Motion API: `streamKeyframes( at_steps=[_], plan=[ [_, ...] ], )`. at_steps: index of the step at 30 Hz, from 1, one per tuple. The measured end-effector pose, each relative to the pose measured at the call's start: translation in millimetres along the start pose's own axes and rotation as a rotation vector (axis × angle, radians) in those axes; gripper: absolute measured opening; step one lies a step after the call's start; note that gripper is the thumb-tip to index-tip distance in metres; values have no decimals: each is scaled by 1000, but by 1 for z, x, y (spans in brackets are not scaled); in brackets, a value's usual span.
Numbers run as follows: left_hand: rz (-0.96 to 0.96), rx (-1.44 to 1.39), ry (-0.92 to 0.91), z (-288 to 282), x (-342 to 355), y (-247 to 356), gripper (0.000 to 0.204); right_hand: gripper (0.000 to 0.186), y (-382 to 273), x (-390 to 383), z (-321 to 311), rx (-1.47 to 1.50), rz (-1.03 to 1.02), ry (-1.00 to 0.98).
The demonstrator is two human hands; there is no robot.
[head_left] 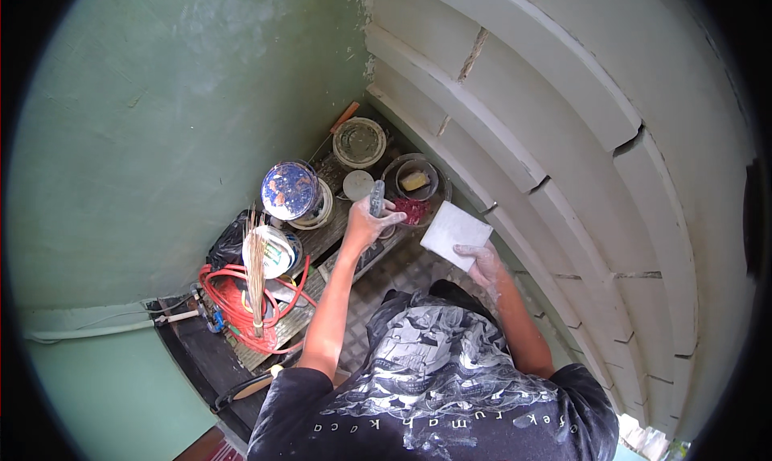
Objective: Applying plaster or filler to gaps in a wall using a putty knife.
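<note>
My left hand [368, 221] is closed around a narrow, dust-covered grey tool [377, 197]; its exact kind does not show. It is above the plank platform, close to a small round grey-topped container [359, 185]. In my right hand [481, 265] a flat white square slab [455, 232], like a tile, is held by its near right edge and tilted. A crumpled red thing [412, 211] lies between my hands. Beyond it, a yellow sponge [414, 180] sits in a round tub [428, 166]. White dust coats both hands.
A bucket of grey paste [359, 143] and a blue-stained bucket [289, 191] stand on wooden planks [328, 237]. Further left are a white bucket [276, 252], a stick broom [256, 288] and a coiled red hose [211, 282]. A ledged white wall [515, 131] rises at the right, a green wall [201, 139] at the left.
</note>
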State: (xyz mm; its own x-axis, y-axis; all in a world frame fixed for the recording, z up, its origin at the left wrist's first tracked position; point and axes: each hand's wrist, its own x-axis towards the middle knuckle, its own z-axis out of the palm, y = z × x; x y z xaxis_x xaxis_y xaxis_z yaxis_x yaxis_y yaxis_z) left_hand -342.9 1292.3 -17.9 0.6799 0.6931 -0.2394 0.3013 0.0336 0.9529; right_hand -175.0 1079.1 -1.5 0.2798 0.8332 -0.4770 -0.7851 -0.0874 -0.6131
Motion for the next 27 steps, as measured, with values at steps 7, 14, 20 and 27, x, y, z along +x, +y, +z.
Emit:
streamKeyframes(
  at_steps=[7, 14, 20, 27],
  plan=[
    [480, -79, 591, -81, 52, 69, 12, 55, -5, 21, -28, -813, -189, 276],
    [944, 357, 761, -197, 121, 138, 32, 61, -10, 68, 1, -1398, -600, -96],
    [1121, 1144, 689, -271, 172, 201, 27, 59, 3, 214, -157, -2415, -164, -94],
    [1277, 1360, 507, -338, 157, 188, 30, 63, -66, 334, 39, -3069, -807, 195]
  ],
)
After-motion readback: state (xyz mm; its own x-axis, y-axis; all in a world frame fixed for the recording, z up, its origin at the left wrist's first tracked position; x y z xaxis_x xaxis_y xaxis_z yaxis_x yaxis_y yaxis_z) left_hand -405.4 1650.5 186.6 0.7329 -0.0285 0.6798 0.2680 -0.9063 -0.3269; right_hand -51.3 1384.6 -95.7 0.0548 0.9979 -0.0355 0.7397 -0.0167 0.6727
